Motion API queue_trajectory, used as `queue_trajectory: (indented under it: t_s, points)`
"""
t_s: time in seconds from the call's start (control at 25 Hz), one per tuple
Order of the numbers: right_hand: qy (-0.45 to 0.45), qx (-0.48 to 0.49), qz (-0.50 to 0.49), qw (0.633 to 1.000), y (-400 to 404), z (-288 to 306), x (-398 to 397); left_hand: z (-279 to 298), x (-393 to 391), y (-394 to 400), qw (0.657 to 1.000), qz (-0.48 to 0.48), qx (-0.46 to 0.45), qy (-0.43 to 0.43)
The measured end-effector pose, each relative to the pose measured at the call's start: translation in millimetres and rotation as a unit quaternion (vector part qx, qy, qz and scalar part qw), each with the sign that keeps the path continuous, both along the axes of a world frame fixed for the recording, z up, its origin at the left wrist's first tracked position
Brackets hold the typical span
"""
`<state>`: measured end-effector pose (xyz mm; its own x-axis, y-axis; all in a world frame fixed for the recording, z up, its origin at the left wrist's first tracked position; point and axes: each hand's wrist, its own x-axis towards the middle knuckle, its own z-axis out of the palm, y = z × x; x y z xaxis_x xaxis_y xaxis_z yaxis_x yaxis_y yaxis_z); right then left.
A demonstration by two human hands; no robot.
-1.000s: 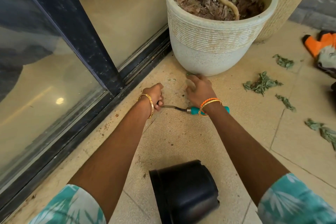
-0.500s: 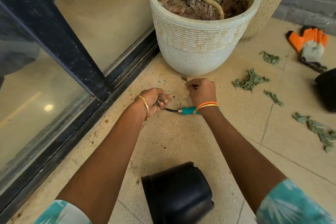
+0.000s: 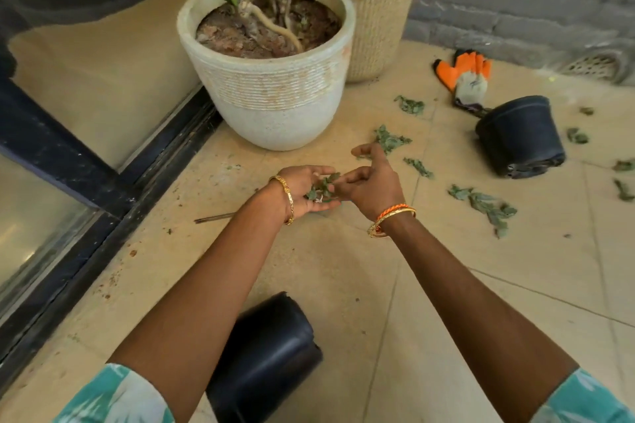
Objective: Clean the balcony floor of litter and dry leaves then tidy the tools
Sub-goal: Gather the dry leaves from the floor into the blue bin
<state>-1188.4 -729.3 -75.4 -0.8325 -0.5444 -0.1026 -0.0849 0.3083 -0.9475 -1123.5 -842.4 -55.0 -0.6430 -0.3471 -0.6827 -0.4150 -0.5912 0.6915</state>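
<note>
Dry leaves (image 3: pixel 321 188) lying in upturned palm of left hand (image 3: pixel 305 191), above tiled balcony floor (image 3: pixel 343 268) near white planter (image 3: pixel 271 79). Right hand (image 3: pixel 369 184) touching that clump from right, fingers loosely curled, seemingly feeding leaves in. Left fingers half-open, cupping. Next leaf cluster (image 3: pixel 390 141) lying just beyond right hand, toward far edge; right hand nearer. More leaf litter (image 3: pixel 484 204) scattering rightward. Black nursery pot (image 3: pixel 520 136) tipped over beside orange work glove (image 3: pixel 465 77).

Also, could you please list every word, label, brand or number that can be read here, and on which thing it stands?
None: no readable text on the white pot, woven pot, black pots, glove or bangles.
</note>
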Motion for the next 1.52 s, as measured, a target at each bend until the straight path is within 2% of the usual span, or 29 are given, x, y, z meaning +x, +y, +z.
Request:
queue_trajectory:
  t_s: [0.12,0.28,0.36,0.56,0.64,0.76,0.84,0.88,1.04,1.16,1.32,1.4,1.52]
  points:
    - [0.043,0.059,-0.034,0.997,40.0,3.9,-12.6,-3.3,-25.4,33.3,0.999,-0.02,-0.032,-0.034]
    - [0.077,0.093,-0.076,0.99,90.3,-9.8,-32.7,-1.7,-35.2,55.0,0.996,-0.041,-0.031,-0.074]
    - [0.113,0.159,-0.093,0.976,104.7,-26.9,-50.8,3.3,-31.4,54.8,0.993,-0.056,-0.052,-0.094]
    - [0.155,0.29,0.066,0.942,78.0,-46.9,-92.2,6.4,-25.2,42.7,0.985,-0.035,-0.1,-0.134]
    - [0.171,0.351,0.118,0.913,66.6,-48.6,-99.2,5.1,-25.8,42.6,0.983,-0.026,-0.109,-0.143]
    - [0.295,0.406,0.128,0.856,61.9,-56.7,-101.7,1.1,-30.2,48.1,0.978,-0.029,-0.138,-0.154]
    - [0.344,0.373,0.087,0.857,63.5,-63.6,-102.4,-1.3,-35.0,55.6,0.975,-0.026,-0.153,-0.157]
    - [0.336,0.354,0.065,0.87,64.9,-65.1,-103.9,-1.2,-36.8,59.6,0.974,-0.022,-0.161,-0.157]
    - [0.186,0.239,-0.058,0.951,64.8,-49.3,-109.4,10.3,-40.3,68.7,0.975,0.025,-0.175,-0.136]
    - [0.067,0.085,-0.091,0.99,59.4,-28.3,-95.3,27.1,-44.3,66.9,0.978,0.063,-0.159,-0.115]
    - [-0.102,-0.055,-0.076,0.99,66.6,12.4,-81.9,41.7,-59.0,76.1,0.987,0.07,-0.115,-0.087]
    - [-0.115,-0.084,-0.032,0.989,75.2,29.4,-80.1,43.6,-69.1,84.4,0.99,0.037,-0.105,-0.082]
    - [-0.085,-0.067,0.022,0.994,90.2,43.8,-73.7,45.6,-76.0,101.0,0.985,-0.012,-0.133,-0.105]
